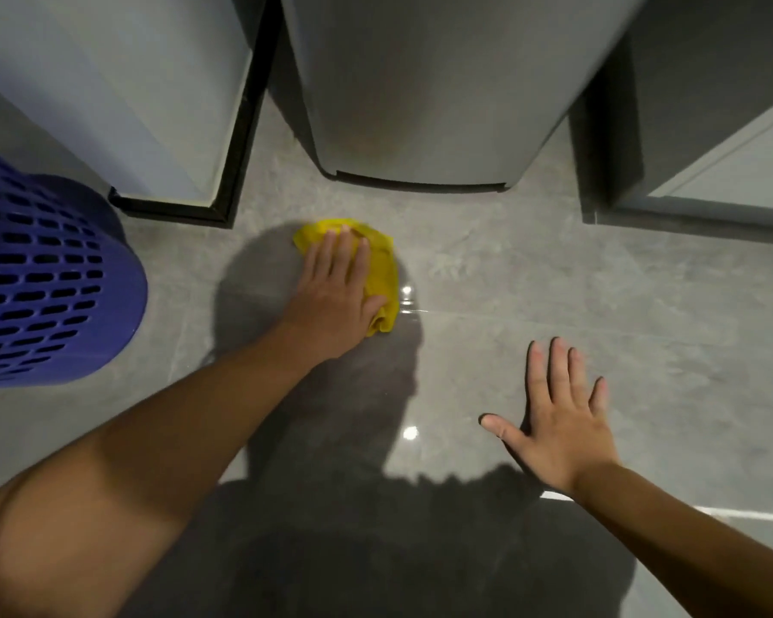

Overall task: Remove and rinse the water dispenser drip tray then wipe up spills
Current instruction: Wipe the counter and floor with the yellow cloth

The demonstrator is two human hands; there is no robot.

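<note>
the left hand [335, 292] lies flat on a yellow cloth [382, 269], pressing it onto the grey tiled floor [554, 283] just in front of the base of the water dispenser [420, 104]. its fingers [331, 252] are stretched straight over the cloth rather than curled round it, and a fold bunches up beside the thumb. the right hand [563, 430] is spread wide with nothing in it, nearer the body and well apart from the cloth; i cannot tell whether the palm bears on the tile or hangs just above it. the drip tray is not in view, so this looks like the wiping part of the job.

the cloth looks thin, soft and light. it will crumple and slide under a flat palm, and probably drag more heavily once soaked. pressing from above suits sweeping; to lift or wring it, gathering the bunched fold near the thumb seems the easiest hold. bright glints sit on the glossy tile at the cloth's right edge; whether they are water or lamp reflection is unclear. wet tile like this is likely slippery under a bracing hand.

a blue perforated basket [41, 269] stands to the left.
</note>
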